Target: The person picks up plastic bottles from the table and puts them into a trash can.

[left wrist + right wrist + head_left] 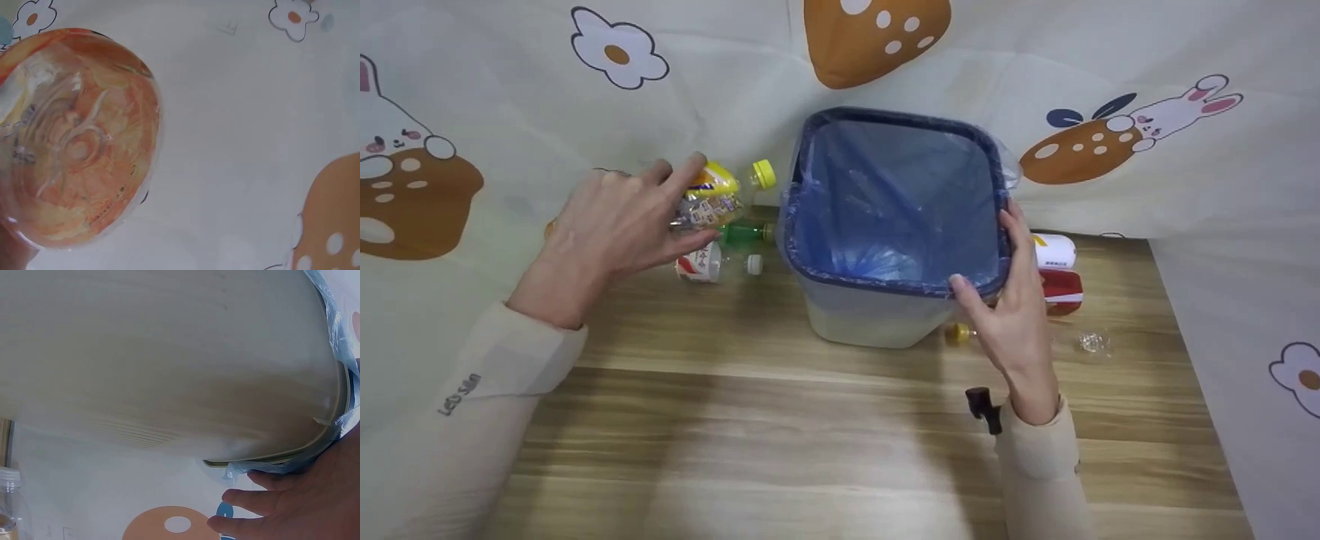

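Note:
My left hand point(622, 217) grips a clear plastic bottle point(709, 210) with a yellow label and yellow cap, left of the bin. Its round base fills the left of the left wrist view, tinted orange by the label. A pale bin point(877, 322) with a dark blue rim stands upright, lined with a translucent blue bag point(900, 187). At the bin's front right corner, my right hand point(1012, 322) touches the rim, thumb on the front edge and fingers along the right side. In the right wrist view these fingers point(253, 500) look straight and spread.
Left of the bin lie a green bottle point(746, 231) and a clear bottle with white cap point(754, 264). On the right are a white can point(1056, 251), a red container point(1063, 292) and a yellow-capped bottle point(958, 334), partly hidden by my hand. Patterned cloth point(720, 97) hangs behind.

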Available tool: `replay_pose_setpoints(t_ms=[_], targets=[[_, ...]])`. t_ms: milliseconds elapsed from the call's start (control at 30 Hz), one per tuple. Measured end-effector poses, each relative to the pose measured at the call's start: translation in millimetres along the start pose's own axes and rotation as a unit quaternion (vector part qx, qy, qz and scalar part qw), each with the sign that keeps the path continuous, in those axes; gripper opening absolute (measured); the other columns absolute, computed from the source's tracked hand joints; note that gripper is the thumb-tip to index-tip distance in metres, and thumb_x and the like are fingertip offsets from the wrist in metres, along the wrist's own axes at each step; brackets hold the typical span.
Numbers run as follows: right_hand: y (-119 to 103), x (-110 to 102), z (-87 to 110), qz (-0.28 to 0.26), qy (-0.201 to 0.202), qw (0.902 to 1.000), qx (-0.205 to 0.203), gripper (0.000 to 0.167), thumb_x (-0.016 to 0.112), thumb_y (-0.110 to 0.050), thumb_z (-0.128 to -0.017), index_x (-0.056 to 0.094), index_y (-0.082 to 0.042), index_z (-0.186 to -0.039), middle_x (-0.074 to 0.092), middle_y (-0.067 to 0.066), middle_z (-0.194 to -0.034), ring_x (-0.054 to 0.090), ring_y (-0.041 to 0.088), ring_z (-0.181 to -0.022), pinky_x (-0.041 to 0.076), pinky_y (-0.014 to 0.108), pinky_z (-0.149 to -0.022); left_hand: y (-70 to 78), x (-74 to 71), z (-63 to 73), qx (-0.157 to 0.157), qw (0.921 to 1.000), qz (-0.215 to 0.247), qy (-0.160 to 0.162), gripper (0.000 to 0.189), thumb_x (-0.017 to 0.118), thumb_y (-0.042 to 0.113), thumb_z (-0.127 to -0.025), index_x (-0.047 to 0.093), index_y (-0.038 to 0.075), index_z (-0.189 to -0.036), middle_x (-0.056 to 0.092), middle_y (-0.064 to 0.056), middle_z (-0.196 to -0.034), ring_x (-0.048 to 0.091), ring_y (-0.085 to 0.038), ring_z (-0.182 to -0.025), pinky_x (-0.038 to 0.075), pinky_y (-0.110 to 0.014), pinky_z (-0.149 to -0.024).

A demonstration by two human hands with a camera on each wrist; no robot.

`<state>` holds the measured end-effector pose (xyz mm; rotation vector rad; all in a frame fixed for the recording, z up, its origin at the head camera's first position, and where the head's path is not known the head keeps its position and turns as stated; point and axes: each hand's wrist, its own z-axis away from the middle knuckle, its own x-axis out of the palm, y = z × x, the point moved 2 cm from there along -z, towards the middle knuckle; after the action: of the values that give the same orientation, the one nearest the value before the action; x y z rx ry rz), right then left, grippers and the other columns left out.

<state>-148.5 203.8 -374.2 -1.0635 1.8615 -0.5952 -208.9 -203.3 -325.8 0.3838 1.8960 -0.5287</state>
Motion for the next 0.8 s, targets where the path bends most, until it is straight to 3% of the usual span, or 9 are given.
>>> replay_pose_setpoints(t_ms=[167, 400, 800], targets=[[0, -1, -0.1, -0.008, 0.001, 0.9999, 0.008, 0.077, 0.073, -0.018, -0.084, 0.035, -0.007, -0.150, 0.026, 0.000, -0.162, 0.026, 0.017, -0.146, 0.021, 0.041, -0.118, 2.0, -8.9, -12.7, 0.001, 1.0000, 0.005, 0.006, 0.069, 0.066, 0.060, -0.085, 0.043, 0.010, -0.126, 0.061, -0.017, -0.078, 0.048, -0.028, -0.043, 0.037, -0.036, -0.039], [0, 0, -0.7, -0.002, 0.003, 1.0000, -0.002, 0.077, 0.073, -0.021, -0.083, 0.037, -0.004, -0.149, 0.028, 0.001, -0.161, 0.028, 0.018, -0.146, 0.022, 0.040, -0.118, 4.0, -19.2, -19.5, -0.006, 0.9999, 0.010, 0.002, 0.071, 0.064, 0.063, -0.086, 0.043, 0.011, -0.129, 0.059, -0.015, -0.077, 0.049, -0.028, -0.045, 0.039, -0.038, -0.041], [1, -2, 0.1, 0.004, -0.002, 0.9999, 0.010, 0.080, 0.074, -0.022, -0.082, 0.035, -0.006, -0.150, 0.027, 0.001, -0.162, 0.026, 0.019, -0.146, 0.021, 0.042, -0.118, 19.5, -41.2, -42.3, -0.019, 0.9995, 0.016, -0.020, 0.077, 0.060, 0.065, -0.087, 0.039, 0.012, -0.139, 0.064, -0.023, -0.093, 0.057, -0.034, -0.055, 0.046, -0.041, -0.047]])
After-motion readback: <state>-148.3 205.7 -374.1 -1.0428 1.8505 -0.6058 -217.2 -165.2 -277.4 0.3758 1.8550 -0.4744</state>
